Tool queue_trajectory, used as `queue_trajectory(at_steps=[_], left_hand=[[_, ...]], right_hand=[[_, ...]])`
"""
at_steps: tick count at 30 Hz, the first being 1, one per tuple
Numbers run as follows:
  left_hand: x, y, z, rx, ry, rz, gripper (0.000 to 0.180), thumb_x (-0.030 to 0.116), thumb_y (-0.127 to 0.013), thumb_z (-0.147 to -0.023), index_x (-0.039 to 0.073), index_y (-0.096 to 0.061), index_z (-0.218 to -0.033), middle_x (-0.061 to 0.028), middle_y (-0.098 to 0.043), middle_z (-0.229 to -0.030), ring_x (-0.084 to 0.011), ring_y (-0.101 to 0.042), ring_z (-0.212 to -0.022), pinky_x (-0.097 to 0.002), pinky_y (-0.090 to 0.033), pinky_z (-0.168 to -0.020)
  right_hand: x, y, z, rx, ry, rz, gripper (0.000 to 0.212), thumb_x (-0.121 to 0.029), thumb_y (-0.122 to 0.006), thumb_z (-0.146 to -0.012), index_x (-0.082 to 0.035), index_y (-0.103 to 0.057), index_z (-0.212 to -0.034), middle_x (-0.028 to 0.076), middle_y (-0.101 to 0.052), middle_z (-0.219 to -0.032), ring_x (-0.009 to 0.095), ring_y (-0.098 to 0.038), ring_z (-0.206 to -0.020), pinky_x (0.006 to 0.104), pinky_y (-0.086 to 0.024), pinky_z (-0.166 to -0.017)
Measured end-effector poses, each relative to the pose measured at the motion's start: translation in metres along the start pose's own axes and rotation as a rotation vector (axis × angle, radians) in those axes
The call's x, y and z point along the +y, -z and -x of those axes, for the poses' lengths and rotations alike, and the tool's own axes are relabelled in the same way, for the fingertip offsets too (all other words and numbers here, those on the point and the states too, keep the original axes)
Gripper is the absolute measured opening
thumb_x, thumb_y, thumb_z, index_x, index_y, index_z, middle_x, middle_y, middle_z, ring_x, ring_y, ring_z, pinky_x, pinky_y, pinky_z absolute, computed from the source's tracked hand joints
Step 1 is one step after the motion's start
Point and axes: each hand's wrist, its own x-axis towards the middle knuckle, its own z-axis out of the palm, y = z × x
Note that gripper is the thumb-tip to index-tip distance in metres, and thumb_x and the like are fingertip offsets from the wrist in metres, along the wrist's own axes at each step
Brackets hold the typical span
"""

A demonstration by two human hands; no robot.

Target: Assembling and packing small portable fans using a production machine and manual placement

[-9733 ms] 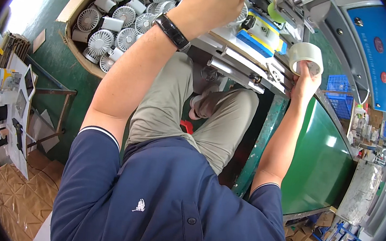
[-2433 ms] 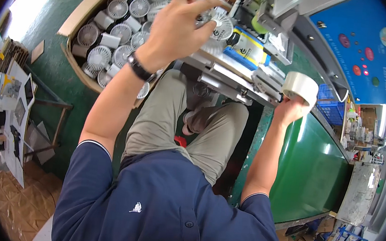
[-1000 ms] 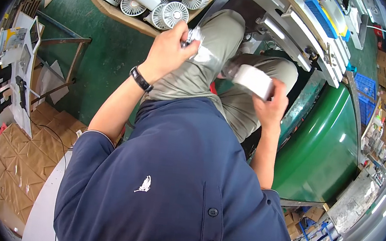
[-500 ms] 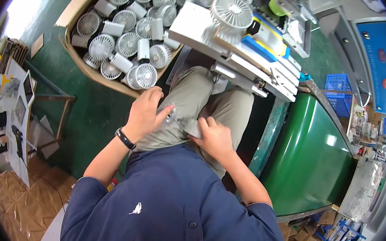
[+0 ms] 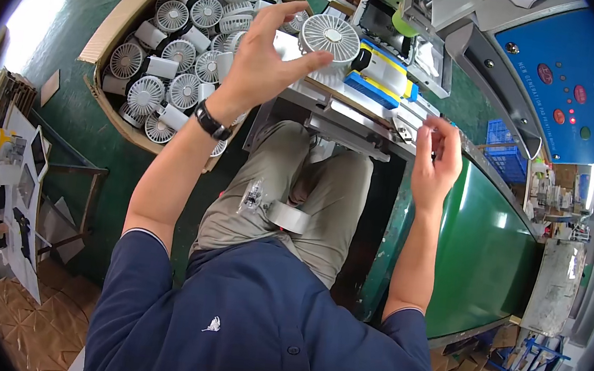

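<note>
My left hand (image 5: 269, 70) reaches over the machine bed with fingers and thumb spread. Its thumb tip overlaps the lower rim of a white handheld fan (image 5: 330, 38) lying face up on the fixture; whether they touch I cannot tell. My right hand (image 5: 438, 160) is raised beside the machine's right end, thumb and fingers apart and slightly bent, with nothing visible in it. Across my thighs lies a pale roll (image 5: 288, 217) that looks like tape, joined to a clear plastic part (image 5: 256, 197).
At the left a cardboard box (image 5: 94, 48) is filled with several white fans (image 5: 146, 95). A yellow and blue block (image 5: 383, 75) sits right of the fixture fan. Beyond stands a blue control panel (image 5: 567, 91); a green metal cover (image 5: 481, 263) fills my right side.
Both hands have left the tape roll on my lap. My left hand has moved up to the fixture fan, my right up and right. The view has shifted slightly.
</note>
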Motion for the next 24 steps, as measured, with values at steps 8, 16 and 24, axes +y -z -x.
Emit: queue_trajectory(at_steps=[8, 16, 24], left_hand=[[-0.019, -0.018, -0.004, -0.172, 0.154, 0.202, 0.077, 0.034, -0.094, -0.081, 0.004, -0.062, -0.144, -0.0087, -0.068, -0.113, -0.0194, -0.062, -0.095, -0.0329, -0.054, -0.086], [-0.021, -0.023, -0.003, -0.171, 0.142, 0.246, 0.080, 0.033, -0.095, -0.081, 0.003, -0.060, -0.146, -0.0070, -0.068, -0.108, -0.0151, -0.058, -0.086, -0.0284, -0.052, -0.077], [-0.018, -0.021, -0.002, -0.180, 0.164, 0.254, 0.079, 0.032, -0.095, -0.081, 0.003, -0.060, -0.146, -0.0074, -0.068, -0.108, -0.0153, -0.058, -0.086, -0.0284, -0.052, -0.077]], right_hand=[[0.028, -0.026, -0.053, -0.168, 0.100, 0.031, 0.029, -0.010, -0.078, -0.097, 0.000, -0.069, -0.122, 0.005, -0.064, -0.086, 0.015, -0.058, -0.073, 0.0261, -0.049, -0.066], [0.032, -0.019, -0.056, -0.285, -0.345, -0.084, 0.040, -0.018, -0.084, -0.095, 0.003, -0.065, -0.124, 0.008, -0.064, -0.085, 0.014, -0.059, -0.071, 0.0263, -0.050, -0.062], [0.026, -0.017, -0.059, -0.316, -0.367, -0.134, 0.041, -0.021, -0.085, -0.095, 0.002, -0.065, -0.122, 0.010, -0.065, -0.086, 0.012, -0.057, -0.069, 0.0241, -0.047, -0.059]])
